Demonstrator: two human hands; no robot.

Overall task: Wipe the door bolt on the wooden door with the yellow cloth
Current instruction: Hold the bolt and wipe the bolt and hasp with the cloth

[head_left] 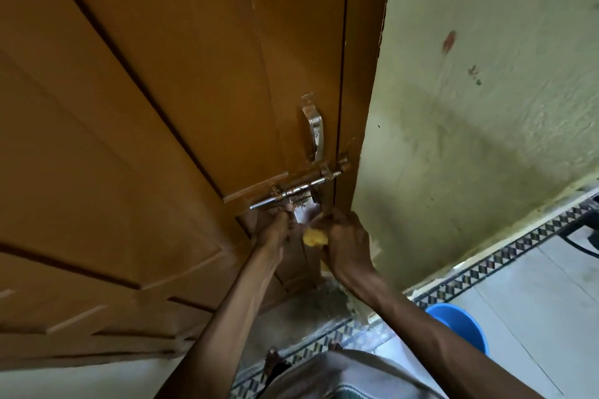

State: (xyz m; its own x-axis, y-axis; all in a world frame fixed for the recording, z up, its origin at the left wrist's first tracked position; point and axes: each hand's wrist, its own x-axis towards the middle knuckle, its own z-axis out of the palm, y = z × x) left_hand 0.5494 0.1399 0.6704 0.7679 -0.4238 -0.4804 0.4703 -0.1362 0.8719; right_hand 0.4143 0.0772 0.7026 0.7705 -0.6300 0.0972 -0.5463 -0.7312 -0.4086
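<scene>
A person's left hand (271, 227) grips the wooden door's (129, 113) door bolt (301, 186) from below; the yellow cloth (313, 238), bunched in the clenched right hand (348, 244), sits just beneath it. The wiping looks unfinished.

Left hand (275, 224) raised, fingers curled; right hand (346, 244) beside it, clenched.

door bolt (301, 186): chrome sliding bolt, rod tilted, reaching across the door edge to the frame side; left hand (272, 227) fingers curled at its underside.
wooden door (162, 107): brown, panelled, shut.
yellow cloth (315, 238): bunched in right hand (346, 243), just below the bolt.
</scene>
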